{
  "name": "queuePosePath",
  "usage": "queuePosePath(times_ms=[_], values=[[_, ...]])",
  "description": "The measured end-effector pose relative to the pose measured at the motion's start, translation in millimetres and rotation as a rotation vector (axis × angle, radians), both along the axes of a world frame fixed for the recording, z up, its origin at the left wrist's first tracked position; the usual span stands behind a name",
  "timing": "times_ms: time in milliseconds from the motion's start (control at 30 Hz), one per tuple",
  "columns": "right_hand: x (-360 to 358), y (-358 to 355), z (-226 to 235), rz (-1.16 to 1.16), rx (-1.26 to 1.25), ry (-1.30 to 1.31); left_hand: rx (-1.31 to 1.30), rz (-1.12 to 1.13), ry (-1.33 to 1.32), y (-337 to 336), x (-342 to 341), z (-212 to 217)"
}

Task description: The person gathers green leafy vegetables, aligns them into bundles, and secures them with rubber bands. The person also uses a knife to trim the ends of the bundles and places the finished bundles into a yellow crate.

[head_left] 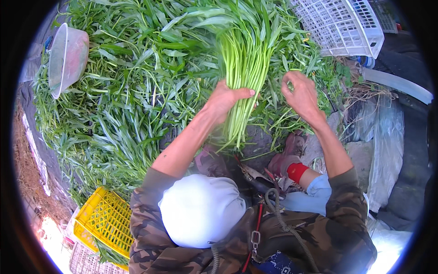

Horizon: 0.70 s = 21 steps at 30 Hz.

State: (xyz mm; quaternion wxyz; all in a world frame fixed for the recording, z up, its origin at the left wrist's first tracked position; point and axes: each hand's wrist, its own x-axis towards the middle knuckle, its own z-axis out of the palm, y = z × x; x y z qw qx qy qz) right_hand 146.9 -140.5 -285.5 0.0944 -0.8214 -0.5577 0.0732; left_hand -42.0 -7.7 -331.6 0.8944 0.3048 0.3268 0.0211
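Note:
A thick bunch of water spinach (244, 68), with long pale green stalks and narrow leaves, is in front of me. My left hand (228, 98) is closed round its stalks from the left, thumb across the front. The leafy end points away from me and the cut ends hang toward my feet. To the right of the bunch, apart from it, my right hand (302, 93) is raised with its fingers curled in toward the thumb. Whether anything small is between those fingers cannot be made out. Loose water spinach (132, 77) lies in a wide heap beyond and left of both hands.
A clear plastic tub (68, 59) rests tilted on the heap at far left. A white plastic crate (340, 27) stands at far right, above a pale curved strip (397, 83). Near left is a yellow crate (107, 219). Plastic sheeting (385, 146) lies at right.

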Motion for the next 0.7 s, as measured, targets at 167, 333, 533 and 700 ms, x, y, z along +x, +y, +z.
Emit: queuePosePath(times_ms=[167,333,533,700], values=[[-18,39,20,-0.042,0.139,0.376,0.014,-0.007,-0.029,-6,3,-13],[-22,62,3,0.070,0.073,0.265,0.018,0.029,-0.016,-7,5,-3],[-33,53,9,0.185,0.242,0.220,0.060,0.061,0.018,-10,5,-7],[1,36,11,-0.141,0.216,0.089,0.077,0.023,0.053,-8,4,-11]])
